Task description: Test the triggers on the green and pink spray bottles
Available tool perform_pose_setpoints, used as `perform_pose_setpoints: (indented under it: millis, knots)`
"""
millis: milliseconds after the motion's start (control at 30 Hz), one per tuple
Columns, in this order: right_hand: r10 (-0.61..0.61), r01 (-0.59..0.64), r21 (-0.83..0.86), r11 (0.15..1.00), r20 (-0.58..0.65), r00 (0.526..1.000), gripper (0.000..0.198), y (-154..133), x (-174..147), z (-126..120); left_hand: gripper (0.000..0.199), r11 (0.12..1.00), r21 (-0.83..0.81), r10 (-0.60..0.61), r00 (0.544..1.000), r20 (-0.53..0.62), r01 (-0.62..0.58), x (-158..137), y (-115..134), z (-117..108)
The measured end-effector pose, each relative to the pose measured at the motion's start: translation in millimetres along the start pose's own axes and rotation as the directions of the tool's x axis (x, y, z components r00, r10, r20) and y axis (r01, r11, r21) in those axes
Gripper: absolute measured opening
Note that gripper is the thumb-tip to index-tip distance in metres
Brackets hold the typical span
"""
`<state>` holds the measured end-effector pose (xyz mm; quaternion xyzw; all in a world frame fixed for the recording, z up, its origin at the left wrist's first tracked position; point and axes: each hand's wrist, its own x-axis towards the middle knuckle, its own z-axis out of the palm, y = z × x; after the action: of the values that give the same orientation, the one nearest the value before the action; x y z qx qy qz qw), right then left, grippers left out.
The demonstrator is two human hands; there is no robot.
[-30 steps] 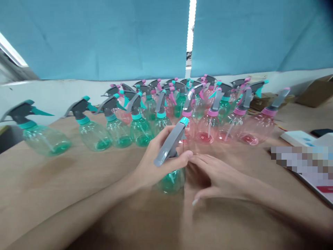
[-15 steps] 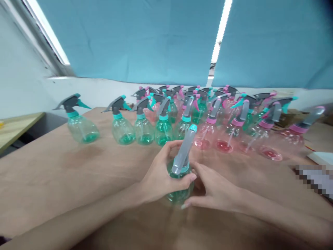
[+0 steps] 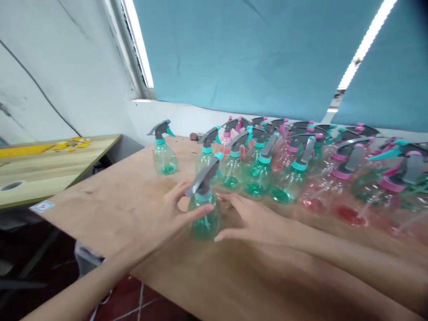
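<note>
A green-tinted clear spray bottle (image 3: pixel 204 225) with a grey trigger head and turquoise nozzle tip stands upright in front of me. My left hand (image 3: pixel 177 211) is curved around its left side, with the thumb across the front below the turquoise collar. On the other side is my right hand (image 3: pixel 259 218), thumb and fingers spread apart with a gap between them. Its fingertips are at the bottle's right edge; whether they press on it I cannot tell. Just behind stands another green spray bottle (image 3: pixel 206 158), partly covered by the near one.
Several green bottles (image 3: pixel 257 178) and pink bottles (image 3: pixel 351 203) crowd the wooden table (image 3: pixel 127 205) from the middle to the right. One green bottle (image 3: pixel 164 158) stands apart at the back left. A second table (image 3: pixel 40 171) holds yellow pieces. Blue curtain (image 3: pixel 247 58) hangs behind.
The spray bottle and both hands have moved left along the table, from before the middle of the row toward its left end. My view has turned left, revealing the second table.
</note>
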<state>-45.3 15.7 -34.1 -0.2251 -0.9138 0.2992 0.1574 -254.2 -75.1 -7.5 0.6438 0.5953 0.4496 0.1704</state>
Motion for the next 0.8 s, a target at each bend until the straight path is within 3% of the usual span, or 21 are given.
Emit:
perform_pose_setpoints:
  millis: [167,367,567,800]
  knots:
    - [-0.008,-0.032,-0.169,0.985,-0.231,0.973,0.061,-4,54,-11,0.033,0.994,0.045,-0.090,0.986,-0.141,0.097,22,-40,-41]
    - [0.014,-0.101,-0.224,0.969,-0.362,0.932,0.042,-2,92,-21,0.037,0.998,-0.023,-0.066,0.994,-0.092,0.065,68,-75,-59]
    - [0.045,-0.148,-0.264,0.953,-0.360,0.932,0.051,-5,102,-28,0.039,0.999,-0.039,-0.015,0.999,-0.030,0.014,94,-86,-61]
    - [0.203,-0.256,-0.168,0.952,-0.276,0.939,0.077,-8,119,-23,0.042,1.000,-0.005,0.010,1.000,-0.012,-0.010,118,-100,-61]
